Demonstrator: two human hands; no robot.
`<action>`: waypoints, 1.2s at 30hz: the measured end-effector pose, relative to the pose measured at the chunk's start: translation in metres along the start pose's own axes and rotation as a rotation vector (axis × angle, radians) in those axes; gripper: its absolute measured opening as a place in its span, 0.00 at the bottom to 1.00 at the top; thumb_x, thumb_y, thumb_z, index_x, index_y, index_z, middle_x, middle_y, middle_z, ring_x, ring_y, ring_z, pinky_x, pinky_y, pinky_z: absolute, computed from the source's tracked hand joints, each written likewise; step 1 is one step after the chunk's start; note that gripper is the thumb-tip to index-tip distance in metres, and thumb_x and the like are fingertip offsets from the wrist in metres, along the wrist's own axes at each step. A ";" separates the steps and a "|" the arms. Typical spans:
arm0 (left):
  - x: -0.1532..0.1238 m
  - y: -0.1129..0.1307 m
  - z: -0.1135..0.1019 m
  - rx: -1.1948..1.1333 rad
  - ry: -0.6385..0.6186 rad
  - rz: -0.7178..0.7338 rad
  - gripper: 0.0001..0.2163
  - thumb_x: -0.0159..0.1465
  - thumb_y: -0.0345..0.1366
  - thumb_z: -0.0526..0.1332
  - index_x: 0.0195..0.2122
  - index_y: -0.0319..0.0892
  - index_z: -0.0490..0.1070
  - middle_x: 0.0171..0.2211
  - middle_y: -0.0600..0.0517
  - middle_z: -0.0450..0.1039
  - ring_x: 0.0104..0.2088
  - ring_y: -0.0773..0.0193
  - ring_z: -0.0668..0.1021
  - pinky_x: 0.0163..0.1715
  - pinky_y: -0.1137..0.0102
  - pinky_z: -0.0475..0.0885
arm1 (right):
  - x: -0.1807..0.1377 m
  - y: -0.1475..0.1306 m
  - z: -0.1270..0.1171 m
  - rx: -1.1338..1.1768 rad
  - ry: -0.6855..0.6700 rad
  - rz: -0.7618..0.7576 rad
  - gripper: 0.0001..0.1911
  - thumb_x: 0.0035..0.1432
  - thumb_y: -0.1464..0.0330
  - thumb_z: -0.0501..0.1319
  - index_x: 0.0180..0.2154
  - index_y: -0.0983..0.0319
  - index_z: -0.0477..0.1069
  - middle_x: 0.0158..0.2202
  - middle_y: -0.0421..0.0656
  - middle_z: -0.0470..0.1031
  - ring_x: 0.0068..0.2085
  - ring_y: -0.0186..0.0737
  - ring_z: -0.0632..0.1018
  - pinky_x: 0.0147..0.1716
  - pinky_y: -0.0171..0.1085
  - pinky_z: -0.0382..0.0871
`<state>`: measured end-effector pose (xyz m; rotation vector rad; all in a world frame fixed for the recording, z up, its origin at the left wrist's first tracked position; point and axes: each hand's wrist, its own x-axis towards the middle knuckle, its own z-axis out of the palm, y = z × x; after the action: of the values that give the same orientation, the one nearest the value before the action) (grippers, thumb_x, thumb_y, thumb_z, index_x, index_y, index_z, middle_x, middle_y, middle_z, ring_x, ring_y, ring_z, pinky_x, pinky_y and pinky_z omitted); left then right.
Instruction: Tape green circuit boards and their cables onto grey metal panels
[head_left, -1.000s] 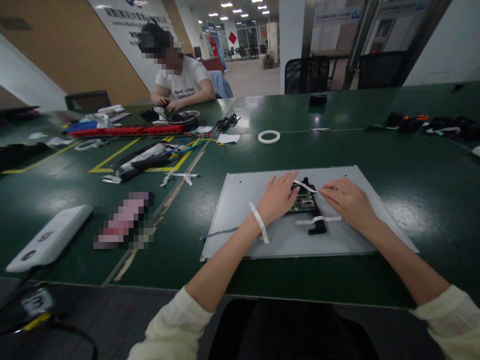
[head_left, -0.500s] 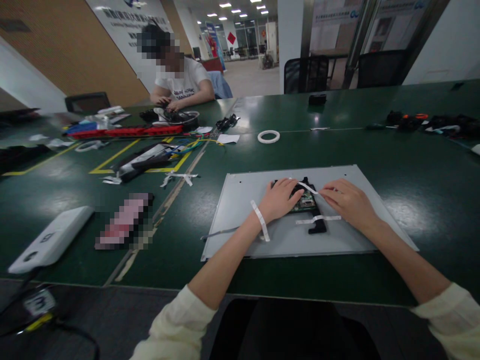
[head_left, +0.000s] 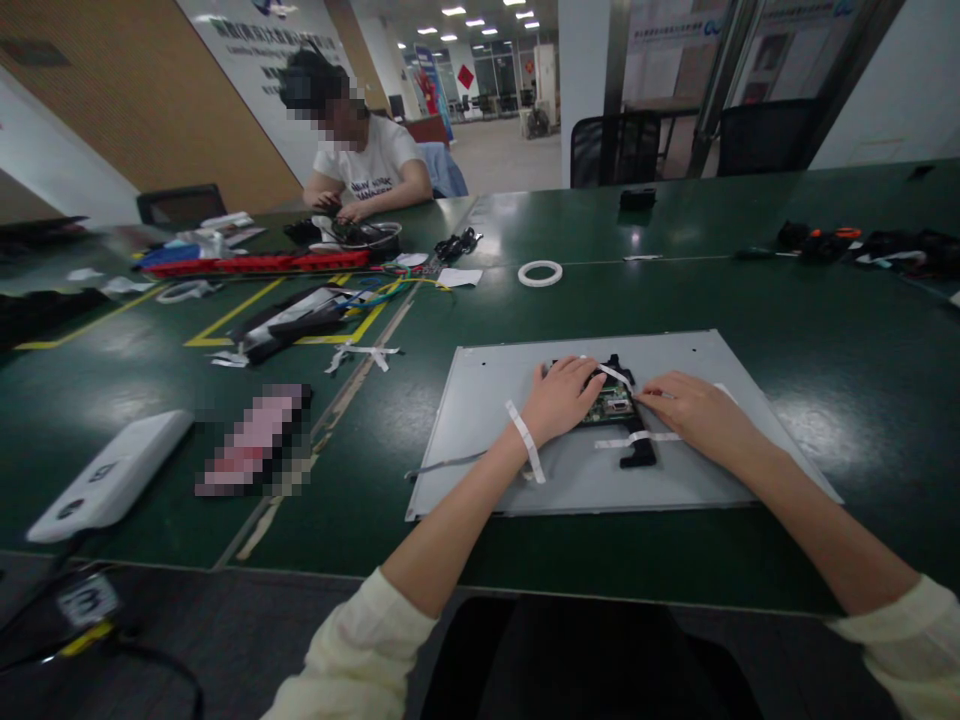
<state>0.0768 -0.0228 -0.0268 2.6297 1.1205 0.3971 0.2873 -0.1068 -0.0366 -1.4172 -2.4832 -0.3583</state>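
Observation:
A flat grey panel (head_left: 469,420) lies in front of me, with a green circuit board (head_left: 616,405) in a black bracket (head_left: 637,455) on its middle. My left hand (head_left: 562,395) rests over the board's left part, fingers extended and partly hiding it. A strip of white tape (head_left: 618,375) runs along the board's upper right. My right hand (head_left: 686,405) pinches toward that tape's lower end at the bracket's edge; its fingertips partly hide the end. Another tape strip (head_left: 613,443) crosses the bracket's lower arm. Across my left wrist lies a white strip (head_left: 525,440).
A white tape roll (head_left: 540,264) lies beyond the panel. On the left are a white device (head_left: 112,475), a pixelated pink item (head_left: 255,440) and a black-wrapped bundle with wires (head_left: 292,325). Across the table, a person (head_left: 367,165) handles dark items. A grey cable (head_left: 442,467) leaves the panel's left side.
My right hand has lowered slightly, bringing the tape's end down from above the board to the bracket's right edge. My left hand stays on the board.

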 end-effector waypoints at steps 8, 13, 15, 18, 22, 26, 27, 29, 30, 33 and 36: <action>0.000 -0.001 0.002 0.020 -0.007 -0.003 0.22 0.69 0.46 0.38 0.57 0.48 0.60 0.60 0.51 0.59 0.61 0.56 0.58 0.58 0.49 0.51 | -0.008 -0.009 0.002 0.014 -0.001 0.052 0.16 0.57 0.78 0.52 0.45 0.66 0.72 0.45 0.48 0.72 0.46 0.44 0.71 0.44 0.44 0.68; -0.001 0.002 0.000 0.073 -0.009 -0.040 0.22 0.69 0.45 0.38 0.56 0.48 0.61 0.59 0.48 0.60 0.60 0.58 0.60 0.58 0.51 0.51 | -0.007 -0.011 0.003 0.111 -0.001 0.079 0.17 0.58 0.76 0.51 0.47 0.67 0.71 0.47 0.47 0.72 0.47 0.43 0.70 0.48 0.44 0.67; -0.001 0.004 -0.002 0.084 -0.016 -0.035 0.22 0.69 0.45 0.37 0.57 0.48 0.61 0.59 0.49 0.60 0.59 0.58 0.60 0.58 0.50 0.51 | -0.007 -0.010 0.004 0.152 -0.002 0.103 0.18 0.58 0.75 0.51 0.48 0.67 0.70 0.47 0.46 0.71 0.48 0.42 0.70 0.50 0.43 0.66; -0.002 0.006 -0.004 0.083 -0.017 -0.022 0.22 0.69 0.45 0.37 0.57 0.49 0.60 0.59 0.49 0.61 0.60 0.57 0.60 0.57 0.48 0.51 | -0.008 -0.008 0.006 0.194 -0.004 0.150 0.18 0.58 0.75 0.51 0.48 0.66 0.71 0.48 0.45 0.72 0.49 0.41 0.70 0.50 0.43 0.66; -0.003 0.006 -0.003 0.054 0.004 -0.032 0.22 0.68 0.47 0.37 0.57 0.47 0.59 0.58 0.48 0.62 0.60 0.56 0.60 0.58 0.47 0.49 | -0.010 -0.006 0.005 0.206 0.003 0.193 0.17 0.57 0.74 0.51 0.45 0.64 0.73 0.46 0.44 0.73 0.48 0.41 0.71 0.49 0.44 0.66; -0.003 0.003 -0.002 -0.034 0.077 -0.074 0.23 0.68 0.47 0.40 0.60 0.44 0.55 0.59 0.46 0.60 0.60 0.56 0.61 0.58 0.51 0.51 | -0.010 -0.009 0.001 0.202 0.063 0.239 0.15 0.58 0.74 0.52 0.44 0.64 0.73 0.44 0.43 0.73 0.46 0.41 0.72 0.48 0.43 0.66; -0.002 0.002 -0.002 -0.067 0.115 -0.077 0.23 0.68 0.47 0.41 0.60 0.44 0.55 0.59 0.46 0.60 0.60 0.56 0.61 0.59 0.53 0.52 | -0.009 -0.010 0.000 0.210 0.098 0.253 0.15 0.58 0.74 0.52 0.44 0.64 0.72 0.44 0.43 0.73 0.46 0.40 0.72 0.48 0.43 0.66; -0.001 0.000 -0.004 -0.143 0.207 -0.072 0.22 0.68 0.45 0.42 0.60 0.42 0.55 0.59 0.46 0.61 0.59 0.58 0.62 0.58 0.57 0.55 | -0.008 -0.012 -0.004 0.237 0.189 0.273 0.14 0.58 0.74 0.52 0.44 0.64 0.72 0.44 0.43 0.73 0.46 0.40 0.72 0.48 0.42 0.66; 0.000 -0.001 -0.005 -0.183 0.255 -0.067 0.22 0.68 0.44 0.42 0.59 0.41 0.56 0.59 0.46 0.61 0.59 0.58 0.63 0.58 0.59 0.56 | -0.007 -0.014 -0.005 0.255 0.239 0.276 0.14 0.58 0.74 0.52 0.44 0.64 0.72 0.44 0.43 0.73 0.46 0.39 0.72 0.48 0.42 0.66; 0.002 -0.004 -0.007 -0.280 0.369 -0.070 0.21 0.68 0.43 0.45 0.58 0.39 0.58 0.57 0.44 0.63 0.58 0.59 0.65 0.57 0.62 0.58 | -0.004 -0.021 -0.011 0.319 0.372 0.254 0.14 0.59 0.74 0.52 0.45 0.64 0.71 0.44 0.44 0.73 0.45 0.38 0.72 0.47 0.40 0.66; 0.003 -0.008 -0.008 -0.340 0.436 -0.100 0.19 0.67 0.42 0.47 0.56 0.39 0.59 0.55 0.43 0.65 0.56 0.58 0.67 0.56 0.62 0.60 | 0.002 -0.035 -0.017 0.417 0.433 0.251 0.12 0.60 0.73 0.53 0.44 0.62 0.70 0.42 0.43 0.74 0.44 0.37 0.73 0.46 0.39 0.67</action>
<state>0.0707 -0.0139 -0.0215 2.2346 1.1731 1.0738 0.2576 -0.1278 -0.0228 -1.2907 -1.8727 -0.0741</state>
